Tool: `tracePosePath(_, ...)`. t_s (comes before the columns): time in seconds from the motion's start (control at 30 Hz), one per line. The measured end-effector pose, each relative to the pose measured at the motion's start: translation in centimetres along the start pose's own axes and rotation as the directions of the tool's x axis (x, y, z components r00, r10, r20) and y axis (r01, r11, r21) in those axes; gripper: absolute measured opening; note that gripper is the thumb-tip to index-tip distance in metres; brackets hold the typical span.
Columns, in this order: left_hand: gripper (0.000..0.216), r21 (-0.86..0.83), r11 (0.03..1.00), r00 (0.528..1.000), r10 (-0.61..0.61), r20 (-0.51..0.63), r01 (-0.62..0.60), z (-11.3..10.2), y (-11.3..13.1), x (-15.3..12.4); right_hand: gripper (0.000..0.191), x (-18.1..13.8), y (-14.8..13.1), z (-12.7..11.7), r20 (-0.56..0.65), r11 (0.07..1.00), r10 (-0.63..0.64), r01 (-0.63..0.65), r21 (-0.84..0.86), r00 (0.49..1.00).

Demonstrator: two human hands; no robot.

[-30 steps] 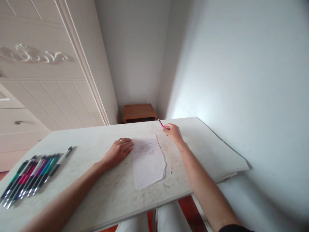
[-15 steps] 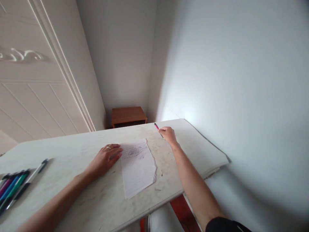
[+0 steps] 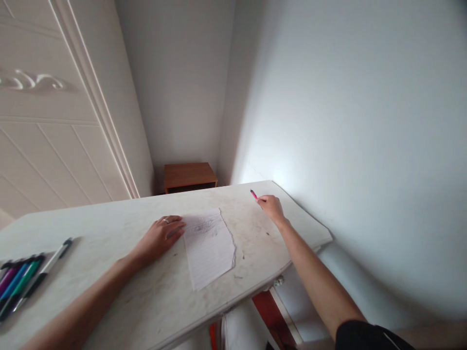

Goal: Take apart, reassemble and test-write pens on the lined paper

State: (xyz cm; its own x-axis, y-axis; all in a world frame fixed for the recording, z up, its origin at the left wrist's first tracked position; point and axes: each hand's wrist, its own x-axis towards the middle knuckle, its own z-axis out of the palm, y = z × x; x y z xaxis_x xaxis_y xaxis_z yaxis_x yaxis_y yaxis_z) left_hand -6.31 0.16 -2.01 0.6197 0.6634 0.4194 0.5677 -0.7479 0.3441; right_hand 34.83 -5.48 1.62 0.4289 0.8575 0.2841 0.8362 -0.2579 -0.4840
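Observation:
A torn sheet of lined paper (image 3: 213,257) lies on the white tabletop, with dark pen scribbles across its upper part. My left hand (image 3: 162,236), a ring on one finger, rests flat with its fingertips at the paper's left edge, fingers stretched. To the right of the sheet, my right hand (image 3: 270,206) pinches a pink pen (image 3: 254,194) with a dark end pointing up and away. The rest of that pen is hidden by the fingers. Pen and right hand are apart from the paper.
Several pens (image 3: 22,279) with coloured barrels lie side by side at the table's left, a white-and-black pen (image 3: 47,267) nearest. The table (image 3: 109,218) has a wall along its right side. Beyond its far edge stands a brown wooden stand (image 3: 189,175).
My right hand has moved to the right with the pink pen, farther from the paper. My left hand stays at the sheet's left edge. The view has shifted slightly.

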Motion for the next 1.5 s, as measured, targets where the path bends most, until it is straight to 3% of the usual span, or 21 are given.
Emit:
tracePosePath(0.23,0.046,0.005,1.000,1.000,0.006,0.007,-0.006,-0.2,0.2,0.1,0.028,-0.9,0.8,-0.1,0.080,0.984,-0.026,0.040,-0.175,0.996)
tracePosePath(0.43,0.042,-0.016,1.000,1.000,0.001,0.018,-0.001,-0.1,0.1,0.1,0.033,-1.5,0.0,-0.4,-0.090,0.978,-0.140,0.123,-0.170,0.986)
tracePosePath(0.53,0.040,-0.041,0.999,1.000,-0.022,-0.003,0.021,-0.2,0.5,-0.1,0.034,-2.2,-2.0,-0.4,-0.084,0.970,-0.241,0.237,-0.054,0.967)
tracePosePath(0.63,0.036,-0.087,0.995,0.999,-0.045,-0.027,0.043,-0.5,0.8,-0.3,0.041,-3.2,-5.4,1.0,0.038,0.909,-0.408,0.401,0.116,0.912)
tracePosePath(0.77,0.030,-0.104,0.994,0.995,-0.050,-0.085,0.041,-1.0,0.5,-0.7,0.037,-5.2,-10.3,5.1,0.171,0.753,-0.625,0.529,0.392,0.762)
tracePosePath(0.83,0.028,-0.083,0.995,0.991,-0.061,-0.116,0.051,-1.4,0.3,-0.9,0.036,-6.0,-12.1,7.1,0.209,0.705,-0.683,0.557,0.439,0.700)
tracePosePath(1.0,0.026,0.032,0.980,0.972,-0.192,-0.138,0.198,-2.8,0.3,-1.2,0.032,-6.6,-13.3,9.5,0.202,0.701,-0.675,0.532,0.474,0.710)
tracePosePath(1.07,0.027,0.093,0.933,0.929,-0.330,-0.167,0.348,-3.6,0.3,-1.2,0.032,-6.4,-13.1,9.5,0.199,0.687,-0.668,0.492,0.534,0.717)
tracePosePath(1.17,0.029,0.209,0.808,0.829,-0.503,-0.244,0.551,-5.3,-0.2,-1.5,0.037,-6.1,-12.7,9.2,0.198,0.685,-0.617,0.396,0.612,0.762)
tracePosePath(1.27,0.031,0.295,0.622,0.687,-0.629,-0.364,0.726,-7.4,-0.5,-2.9,0.041,-6.1,-12.6,8.9,0.191,0.687,-0.560,0.323,0.651,0.806)
tracePosePath(1.4,0.039,0.311,0.387,0.496,-0.713,-0.496,0.868,-9.5,-0.1,-5.5,0.041,-6.1,-12.7,8.9,0.177,0.662,-0.550,0.298,0.687,0.816)
tracePosePath(1.5,0.039,0.333,0.256,0.399,-0.770,-0.498,0.908,-10.3,0.3,-6.9,0.040,-6.1,-12.7,9.0,0.158,0.656,-0.556,0.314,0.686,0.816)
